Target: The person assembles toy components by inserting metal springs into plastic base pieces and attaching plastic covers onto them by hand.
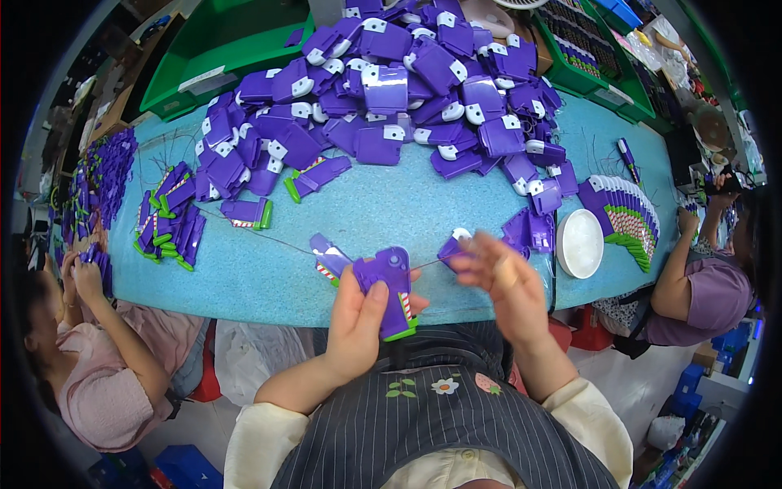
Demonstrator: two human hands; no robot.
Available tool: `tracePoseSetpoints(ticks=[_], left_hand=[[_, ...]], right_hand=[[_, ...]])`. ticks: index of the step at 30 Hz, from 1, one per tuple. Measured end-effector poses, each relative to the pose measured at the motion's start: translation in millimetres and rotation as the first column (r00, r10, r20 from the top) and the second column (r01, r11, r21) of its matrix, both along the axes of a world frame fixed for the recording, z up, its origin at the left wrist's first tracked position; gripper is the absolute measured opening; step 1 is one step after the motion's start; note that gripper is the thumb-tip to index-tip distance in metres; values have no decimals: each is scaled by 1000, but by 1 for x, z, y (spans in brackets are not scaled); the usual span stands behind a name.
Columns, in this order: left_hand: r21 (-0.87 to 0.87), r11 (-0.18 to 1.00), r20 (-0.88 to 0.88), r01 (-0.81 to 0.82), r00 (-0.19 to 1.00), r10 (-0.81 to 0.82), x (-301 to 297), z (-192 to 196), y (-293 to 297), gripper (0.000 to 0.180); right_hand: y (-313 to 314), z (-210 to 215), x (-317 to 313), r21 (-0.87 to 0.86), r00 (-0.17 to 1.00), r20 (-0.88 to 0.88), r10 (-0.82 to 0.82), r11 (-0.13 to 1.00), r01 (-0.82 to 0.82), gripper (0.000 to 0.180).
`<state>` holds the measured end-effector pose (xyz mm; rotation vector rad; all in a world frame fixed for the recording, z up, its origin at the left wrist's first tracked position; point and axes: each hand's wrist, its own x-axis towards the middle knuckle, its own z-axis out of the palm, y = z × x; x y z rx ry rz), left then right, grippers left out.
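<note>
Apron (350, 432), striped; purple part (393, 281), clasped in left grip (356, 324); right grip (511, 287) blurred, indeterminate; fanned stack (623, 216) seemingly finished, heap (384, 91) seemingly remaining.

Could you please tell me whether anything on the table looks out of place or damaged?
Nothing clearly spilled or damaged; only a slim purple item, lying alone beyond the neat fan of parts at right, looks slightly stray.

You have two hands (358, 318), one held part (391, 285), one bowl (580, 243), two green bins (236, 37) and at least two co-workers (106, 379); the heaped parts (379, 148) are too many to count.
</note>
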<state>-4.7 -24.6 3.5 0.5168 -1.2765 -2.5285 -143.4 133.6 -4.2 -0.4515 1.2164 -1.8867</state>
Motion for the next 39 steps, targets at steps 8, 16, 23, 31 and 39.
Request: tracePoseSetpoints(ticks=[8, 16, 23, 31, 39], left_hand=[[-549, 731, 269, 405, 914, -304, 11, -12, 12, 26], [552, 753, 97, 358, 869, -484, -2, -24, 25, 32], [172, 973, 111, 154, 978, -175, -2, -12, 21, 31], [-51, 994, -40, 100, 994, -102, 4, 7, 27, 30], [-245, 967, -13, 71, 997, -77, 8, -3, 31, 31]], right_hand=[[-30, 22, -22, 166, 981, -52, -184, 968, 191, 39], [-26, 27, 0, -87, 872, 104, -478, 869, 487, 30], [-11, 29, 11, 203, 768, -578, -274, 864, 461, 10], [-20, 32, 25, 19, 320, -940, -120, 917, 398, 10], [-18, 28, 25, 92, 288, -957, -33, 907, 412, 12]])
